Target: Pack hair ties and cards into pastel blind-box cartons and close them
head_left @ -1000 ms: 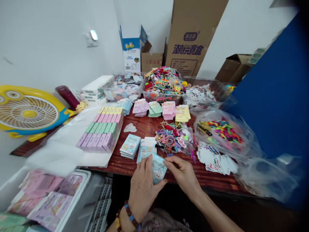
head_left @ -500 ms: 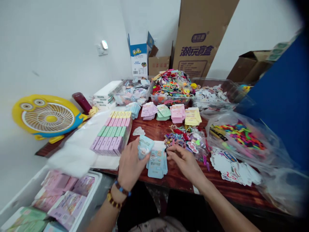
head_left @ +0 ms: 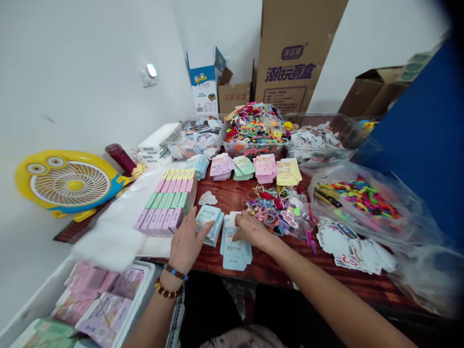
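Note:
My left hand (head_left: 185, 244) has its thumb across the front of a light blue printed box (head_left: 213, 226) and its fingers at the box's left side. The box is at the near part of the dark wooden table, beside a pile of light blue flat cartons (head_left: 235, 255). Over the top of that pile, my right hand (head_left: 252, 231) bends its fingers down, the tips closed at a carton's upper part. A heap of small hair ties and trinkets (head_left: 270, 212) lies just beyond the right hand. A small clear piece of plastic (head_left: 208, 198) rests behind the blue box.
Rows of small coloured boxes (head_left: 166, 198) stand at left. Pink cartons (head_left: 265, 166) and yellow cartons (head_left: 288, 170) sit in stacks behind. Clear tubs (head_left: 253, 140) line the back. A plastic bag (head_left: 362, 198) and white cutouts (head_left: 353, 249) are at right; a foam bin (head_left: 139, 285) is lower left.
The light blue box in my left hand has gone down and slightly left, from tilted above the pile to the table. My right hand has moved left onto the flat cartons.

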`<state>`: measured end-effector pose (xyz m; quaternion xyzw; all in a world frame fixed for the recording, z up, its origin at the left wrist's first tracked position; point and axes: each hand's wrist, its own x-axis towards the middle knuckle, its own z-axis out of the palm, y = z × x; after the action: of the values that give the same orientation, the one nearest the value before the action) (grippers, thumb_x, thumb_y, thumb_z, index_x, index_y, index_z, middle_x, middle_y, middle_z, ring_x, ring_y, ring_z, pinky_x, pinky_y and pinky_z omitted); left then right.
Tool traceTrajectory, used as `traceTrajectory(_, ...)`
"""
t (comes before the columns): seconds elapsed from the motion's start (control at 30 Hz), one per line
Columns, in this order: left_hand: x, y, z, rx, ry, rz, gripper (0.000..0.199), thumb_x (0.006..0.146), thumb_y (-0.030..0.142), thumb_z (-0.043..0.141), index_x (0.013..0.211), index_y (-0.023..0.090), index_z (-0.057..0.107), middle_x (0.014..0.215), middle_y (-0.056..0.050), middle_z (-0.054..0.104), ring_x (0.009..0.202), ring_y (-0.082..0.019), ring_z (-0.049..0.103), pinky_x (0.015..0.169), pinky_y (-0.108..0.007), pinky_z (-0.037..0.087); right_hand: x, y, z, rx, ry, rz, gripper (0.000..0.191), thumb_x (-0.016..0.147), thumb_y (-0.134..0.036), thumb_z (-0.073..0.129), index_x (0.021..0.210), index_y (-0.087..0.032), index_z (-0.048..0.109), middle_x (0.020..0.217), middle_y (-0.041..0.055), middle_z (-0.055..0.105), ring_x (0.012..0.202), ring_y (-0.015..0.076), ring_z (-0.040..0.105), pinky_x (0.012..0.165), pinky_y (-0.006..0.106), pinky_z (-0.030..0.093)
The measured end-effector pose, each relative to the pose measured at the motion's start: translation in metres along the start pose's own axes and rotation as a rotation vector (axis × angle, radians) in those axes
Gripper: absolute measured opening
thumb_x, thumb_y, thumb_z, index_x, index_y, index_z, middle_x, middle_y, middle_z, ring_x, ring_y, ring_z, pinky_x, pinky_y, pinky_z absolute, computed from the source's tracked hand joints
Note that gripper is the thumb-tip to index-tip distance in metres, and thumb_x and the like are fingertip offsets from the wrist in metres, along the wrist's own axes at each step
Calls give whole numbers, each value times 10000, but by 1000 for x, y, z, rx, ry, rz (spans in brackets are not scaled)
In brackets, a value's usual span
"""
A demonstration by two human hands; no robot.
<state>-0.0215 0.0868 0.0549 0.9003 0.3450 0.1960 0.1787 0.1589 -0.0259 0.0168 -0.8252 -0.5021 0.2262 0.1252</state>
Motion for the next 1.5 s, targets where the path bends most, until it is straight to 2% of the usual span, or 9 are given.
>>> traceTrajectory(0.2, -46, 18, 14, -174, 316, 197, 267, 974, 363, 528, 1157, 188, 612, 1086, -105, 695, 1042, -247, 631, 971, -436, 492, -7, 19, -10, 136, 43, -99, 271, 766, -310, 784, 947, -179, 631, 920, 37, 644, 855, 194, 594, 666, 255, 367)
traceTrajectory(0.33, -70, 37, 33, -423, 16, 107, 239, 951, 367, 558, 1116, 216, 644, 1061, -75, 700, 1010, -228, 642, 956, -413, 492, -18, 34, -26, 326, 71, -229, 160, 774, -245, 758, 855, -177, 637, 866, -4, 606, 771, 140, 565, 658, 234, 388)
traceTrajectory(0.5, -46, 57, 41, -899, -426, -123, 573, 874, 515, 636, 1330, 184, 533, 1313, -122, 631, 1198, -256, 591, 1010, -392, 477, -41, 42, -42, 685, 0, -367, 89, 810, -238, 691, 800, -181, 622, 906, -14, 567, 584, 95, 549, 512, 223, 398)
traceTrajectory(0.63, -36, 75, 42, -1164, -641, -187, 679, 770, 605, 720, 1271, 167, 585, 1086, -86, 690, 942, -198, 638, 833, -309, 515, -69, 38, -55, 567, 120, -516, 105, 878, -278, 672, 812, -201, 641, 860, -13, 594, 725, 134, 569, 656, 244, 422)
traceTrajectory(0.9, -61, 105, 75, -1229, -477, -393, 524, 690, 523, 812, 1006, 119, 700, 834, -46, 705, 701, -151, 599, 654, -263, 498, -122, 52, -44, 366, 240, -306, 153, 950, -281, 572, 835, -195, 521, 816, -8, 575, 728, 148, 502, 643, 256, 330)
traceTrajectory(1.1, -68, 103, 67, -1070, -334, -94, 485, 908, 435, 621, 1325, 216, 506, 1102, -65, 715, 959, -199, 680, 863, -327, 543, -135, 57, -41, 532, 305, -219, 204, 932, -275, 595, 769, -199, 499, 745, -22, 553, 691, 137, 486, 620, 247, 344)
traceTrajectory(1.27, -64, 97, 55, -941, -434, 67, 444, 894, 389, 648, 1305, 243, 566, 1272, -77, 666, 1085, -213, 659, 993, -373, 518, -149, 59, -44, 450, 336, -274, 176, 949, -295, 583, 806, -205, 535, 856, 14, 594, 773, 158, 537, 682, 266, 395)
traceTrajectory(1.4, -63, 102, 53, -1040, -484, 26, 411, 893, 392, 656, 1270, 238, 597, 1201, -62, 703, 1024, -208, 677, 922, -342, 546, -156, 58, -25, 759, 590, -197, 238, 868, -332, 704, 1039, -238, 567, 1174, 69, 582, 940, 188, 601, 793, 306, 496)
traceTrajectory(1.5, -66, 105, 51, -1048, -494, 36, 378, 894, 390, 661, 1241, 247, 615, 1179, -50, 706, 1034, -207, 676, 921, -326, 539, -162, 59, -9, 1098, 588, -112, 350, 840, -375, 740, 1093, -252, 532, 1117, 54, 620, 853, 171, 640, 723, 294, 536)
